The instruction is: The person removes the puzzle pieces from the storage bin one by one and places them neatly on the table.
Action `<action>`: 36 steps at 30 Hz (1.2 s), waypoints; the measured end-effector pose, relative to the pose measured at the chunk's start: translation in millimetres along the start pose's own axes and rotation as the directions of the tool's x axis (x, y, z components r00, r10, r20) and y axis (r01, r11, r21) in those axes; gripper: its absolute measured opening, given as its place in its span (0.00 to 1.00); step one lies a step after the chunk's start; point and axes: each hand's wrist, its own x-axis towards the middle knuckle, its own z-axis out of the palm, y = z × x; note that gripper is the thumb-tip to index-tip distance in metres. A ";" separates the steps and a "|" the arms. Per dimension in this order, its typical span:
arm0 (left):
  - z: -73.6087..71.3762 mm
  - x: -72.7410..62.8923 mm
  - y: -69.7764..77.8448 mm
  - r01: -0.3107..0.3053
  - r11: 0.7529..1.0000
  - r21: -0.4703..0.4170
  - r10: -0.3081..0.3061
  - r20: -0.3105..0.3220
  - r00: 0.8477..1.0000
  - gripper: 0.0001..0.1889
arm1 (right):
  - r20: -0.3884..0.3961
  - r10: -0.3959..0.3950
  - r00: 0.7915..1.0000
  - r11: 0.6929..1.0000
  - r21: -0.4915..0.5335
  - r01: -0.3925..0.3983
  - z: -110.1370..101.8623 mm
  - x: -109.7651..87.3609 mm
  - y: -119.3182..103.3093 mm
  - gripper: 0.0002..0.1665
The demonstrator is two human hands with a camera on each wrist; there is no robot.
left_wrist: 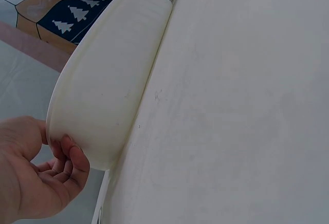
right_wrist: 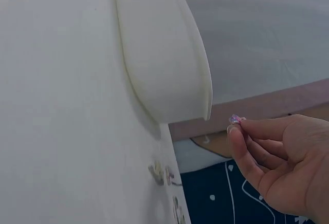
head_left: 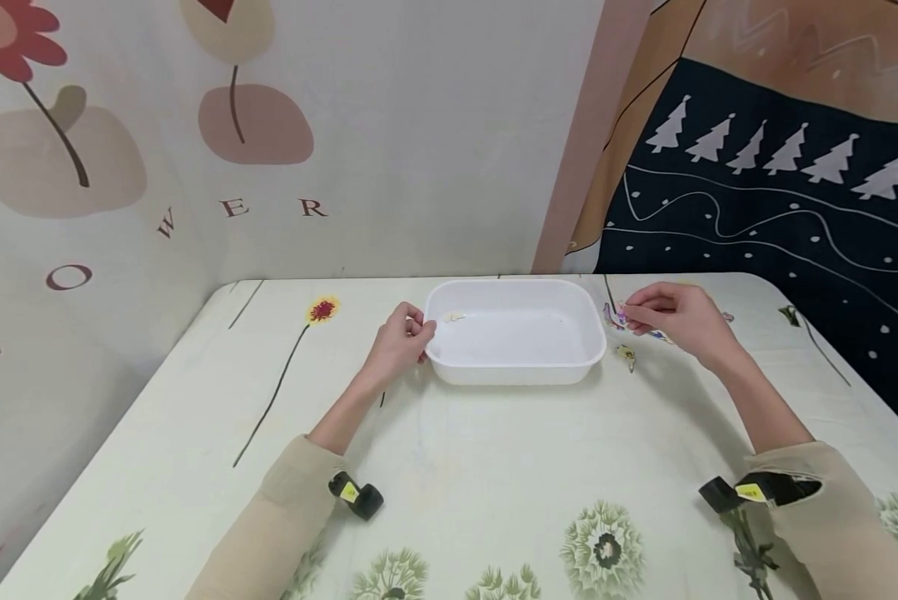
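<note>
A white plastic tub (head_left: 516, 375) stands at the far side of the table. My left hand (head_left: 398, 343) grips its left rim, thumb on top and fingers curled against the outer wall; the left wrist view shows this hand (left_wrist: 49, 175) up close. Inside the tub, a small pale piece (head_left: 454, 317) lies near the left end. To the right of the tub my right hand (head_left: 677, 319) is raised above the table. Between thumb and forefinger it pinches a small shiny pink-purple piece (right_wrist: 235, 119), its exact kind too small to tell.
A small yellowish piece (head_left: 626, 357) lies right of the tub, with several colourful pieces partly hidden behind my right hand. The tablecloth (head_left: 449, 467) has printed flowers. Behind the table hang a pale printed curtain (head_left: 419, 167) and a dark tree-patterned cloth (head_left: 764, 200).
</note>
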 end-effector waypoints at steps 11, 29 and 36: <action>0.2 0.9 0.0 0.009 1.000 0.000 -0.009 -0.001 1.000 0.11 | -0.005 0.056 0.998 0.998 -0.012 -0.056 -12.7 -6.8 22.8 0.22; 0.7 -1.2 1.9 0.007 1.000 0.005 -0.007 -0.010 1.000 0.10 | 0.209 0.180 0.961 0.984 -0.050 -0.173 -13.2 -3.3 54.8 0.21; 0.2 -1.0 1.0 0.000 1.000 -0.002 0.000 -0.006 1.000 0.11 | 0.201 0.209 0.957 0.978 -0.066 -0.199 -9.8 -3.2 56.8 0.19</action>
